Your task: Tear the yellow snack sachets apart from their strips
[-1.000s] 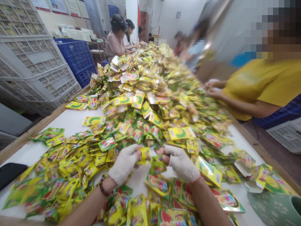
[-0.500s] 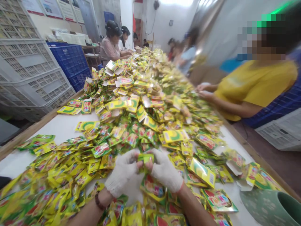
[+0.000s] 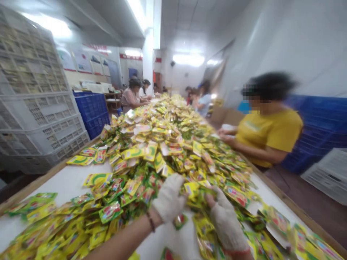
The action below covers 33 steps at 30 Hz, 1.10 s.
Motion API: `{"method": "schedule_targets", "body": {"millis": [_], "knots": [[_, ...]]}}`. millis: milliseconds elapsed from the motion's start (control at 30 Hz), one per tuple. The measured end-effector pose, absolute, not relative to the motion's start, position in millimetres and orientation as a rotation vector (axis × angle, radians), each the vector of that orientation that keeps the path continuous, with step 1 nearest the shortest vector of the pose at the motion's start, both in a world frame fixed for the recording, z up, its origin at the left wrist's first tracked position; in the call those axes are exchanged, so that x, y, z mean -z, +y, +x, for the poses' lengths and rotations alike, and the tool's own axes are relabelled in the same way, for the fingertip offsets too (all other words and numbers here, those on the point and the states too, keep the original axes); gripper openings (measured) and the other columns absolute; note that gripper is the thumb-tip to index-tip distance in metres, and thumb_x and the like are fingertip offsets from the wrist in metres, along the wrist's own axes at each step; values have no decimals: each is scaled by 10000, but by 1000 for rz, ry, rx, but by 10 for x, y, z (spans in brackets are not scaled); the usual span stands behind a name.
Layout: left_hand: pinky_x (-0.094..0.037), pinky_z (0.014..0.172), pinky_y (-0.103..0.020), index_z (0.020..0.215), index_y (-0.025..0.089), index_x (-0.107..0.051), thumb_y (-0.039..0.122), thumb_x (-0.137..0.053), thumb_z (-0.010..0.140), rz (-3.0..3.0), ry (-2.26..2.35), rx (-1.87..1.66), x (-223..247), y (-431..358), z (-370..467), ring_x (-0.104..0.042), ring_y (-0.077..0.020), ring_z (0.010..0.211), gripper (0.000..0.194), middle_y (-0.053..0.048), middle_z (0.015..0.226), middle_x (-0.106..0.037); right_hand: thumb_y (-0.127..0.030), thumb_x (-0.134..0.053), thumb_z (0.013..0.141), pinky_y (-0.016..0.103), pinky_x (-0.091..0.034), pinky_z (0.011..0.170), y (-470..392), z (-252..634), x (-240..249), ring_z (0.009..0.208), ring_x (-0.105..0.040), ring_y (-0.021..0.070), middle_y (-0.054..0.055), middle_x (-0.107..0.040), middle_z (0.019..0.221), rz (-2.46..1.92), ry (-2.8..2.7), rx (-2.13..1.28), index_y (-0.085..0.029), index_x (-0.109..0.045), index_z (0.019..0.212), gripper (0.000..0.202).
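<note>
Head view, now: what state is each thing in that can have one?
Left hand: gloved, fingers partly bent, grip unclear
Right hand: gloved, curled at green-yellow packets, hold unclear from blur
Packets: loosely heaped
Bracelet: worn on the left wrist
Table: partly covered
White crates: stacked
Blue crates: stacked
Ceiling light: lit

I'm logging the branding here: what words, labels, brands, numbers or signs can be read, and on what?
None can be read with certainty.
Glossy green-and-yellow packet: multicoloured lettering, too blurred.
White rectangular wall posters: too small and blurred.
Red horizontal wall band: pale marks, too blurred.
Yellow short-sleeved shirt: pale chest print, too blurred.
</note>
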<state>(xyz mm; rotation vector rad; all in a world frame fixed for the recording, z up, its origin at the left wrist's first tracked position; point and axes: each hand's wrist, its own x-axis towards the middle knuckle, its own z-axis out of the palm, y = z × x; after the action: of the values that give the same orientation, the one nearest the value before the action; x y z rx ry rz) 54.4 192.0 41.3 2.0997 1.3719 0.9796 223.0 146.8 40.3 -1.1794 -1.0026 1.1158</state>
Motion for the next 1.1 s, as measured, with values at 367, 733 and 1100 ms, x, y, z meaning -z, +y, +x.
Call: {"method": "schedule_targets", "body": {"millis": [367, 733, 1100], "knots": [[-481, 585, -287, 853, 121, -639, 602, -439, 761, 1543, 1102, -719, -421, 1926, 477, -545, -150, 600, 529, -52, 726, -611, -552, -808, 536, 254, -444, 480, 1616, 2514, -249, 523, -552, 170, 10, -642, 623, -1205, -1086, -1092, -217, -625, 896, 525], [-453, 937, -470, 1203, 209, -598, 515, -724, 564, 2136, 1624, -1288, 212, 1379, -251, -565, -353, 1089, 720, -137, 1176, -638, -537, -844, 534, 207, -352, 395, 1457, 1657, 110, 393, -490, 108, -36, -570, 538, -1032, -870, -1661, -190, -569, 1023, 660], [-434, 929, -461, 1125, 173, -554, 192, -602, 650, 2533, 2034, -802, -43, 1077, -188, -548, -283, 990, 478, -87, 1032, -610, -484, -686, 705, 186, -334, 397, 1241, 1543, -179, 405, -439, 70, -59, -528, 552, -1249, -1201, -1535, -168, -534, 886, 394]]}}
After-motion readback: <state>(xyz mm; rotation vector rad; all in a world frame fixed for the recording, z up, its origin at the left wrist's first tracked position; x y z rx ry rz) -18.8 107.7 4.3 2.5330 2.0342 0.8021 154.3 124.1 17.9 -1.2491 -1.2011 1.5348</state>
